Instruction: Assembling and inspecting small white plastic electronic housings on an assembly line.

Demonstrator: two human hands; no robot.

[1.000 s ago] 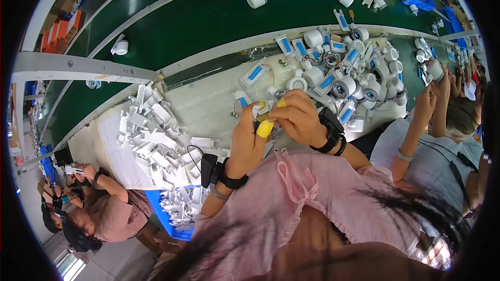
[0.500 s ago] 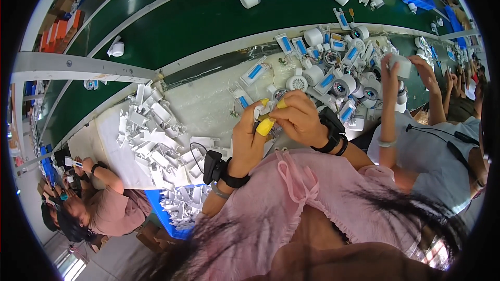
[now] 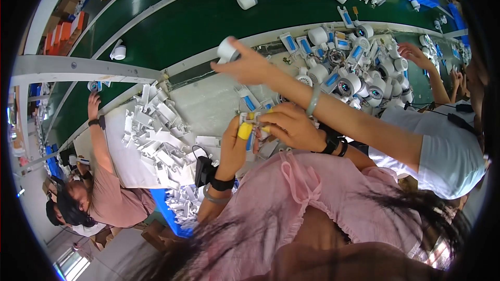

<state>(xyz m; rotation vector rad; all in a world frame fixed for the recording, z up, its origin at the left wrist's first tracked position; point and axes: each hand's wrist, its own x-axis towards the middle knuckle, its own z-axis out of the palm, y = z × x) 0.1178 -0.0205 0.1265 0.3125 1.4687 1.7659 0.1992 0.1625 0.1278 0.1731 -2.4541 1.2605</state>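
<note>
Close to my chest, my left hand (image 3: 234, 143) and my right hand (image 3: 292, 130) are closed together on a small white plastic casing (image 3: 243, 118) with a blue strip-like insert below it. Yellow finger covers wrap some of my fingertips and hide part of the casing. Just beyond my fingers lies another white casing with a blue insert (image 3: 249, 101). To my left spreads a heap of white plastic casings (image 3: 156, 145). On the right is a pile of round white fan-like units (image 3: 345, 85), many joined to blue-filled handles.
From the right, a co-worker's arm (image 3: 338, 109) reaches across just beyond my hands, carrying a round white unit (image 3: 227, 51). A blue bin (image 3: 172, 218) of casings sits at lower left. Beyond the table runs a green conveyor (image 3: 198, 15); a metal frame bar (image 3: 78, 67) stands left.
The right co-worker's hand has swung left across the table with a round unit. My hands have moved slightly left, and the blue insert now shows. At left, another person now reaches to the conveyor.
</note>
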